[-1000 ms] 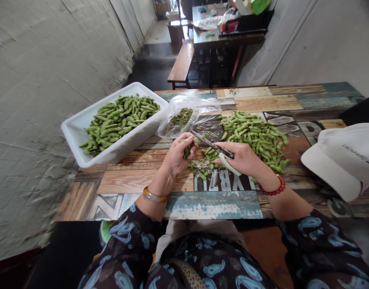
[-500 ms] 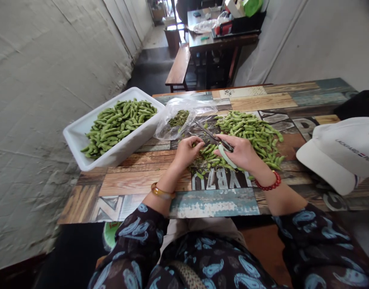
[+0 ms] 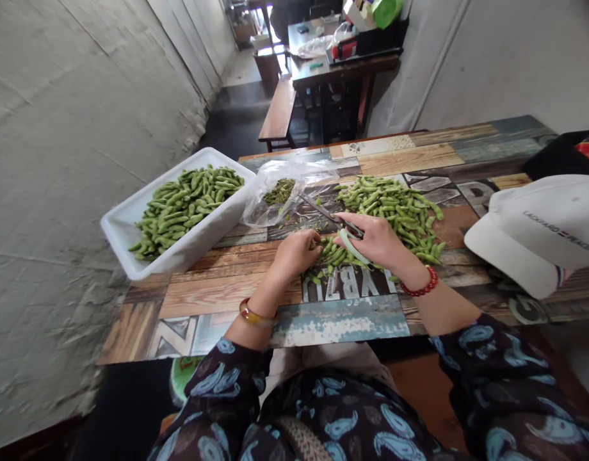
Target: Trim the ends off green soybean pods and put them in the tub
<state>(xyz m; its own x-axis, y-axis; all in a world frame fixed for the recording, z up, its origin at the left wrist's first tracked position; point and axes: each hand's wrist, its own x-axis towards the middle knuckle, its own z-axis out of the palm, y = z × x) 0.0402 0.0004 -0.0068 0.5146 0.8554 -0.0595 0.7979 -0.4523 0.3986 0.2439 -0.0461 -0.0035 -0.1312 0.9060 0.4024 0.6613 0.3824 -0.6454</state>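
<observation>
My right hand (image 3: 378,240) is closed round a pair of scissors (image 3: 345,230) with pale green handles; the dark blades point up and left. My left hand (image 3: 297,255) has its fingers curled together at the left edge of a small heap of green soybean pods (image 3: 340,253). Whatever its fingertips hold is hidden. A larger heap of pods (image 3: 388,205) lies just beyond my right hand. Past the blades, a clear plastic bag (image 3: 256,203) lies with small green trimmings (image 3: 280,191) in it.
On the left, a white plastic tub (image 3: 212,234) holds many pods. A white cap (image 3: 539,224) sits at the right end of the patterned table (image 3: 227,291). Farther off are a wooden bench (image 3: 279,112) and another table (image 3: 318,75) with a black tray on it.
My left hand has lowered a little towards the small heap, its fingers now at the pods. The right hand keeps the scissors in nearly the same place. The whole view has shifted slightly.
</observation>
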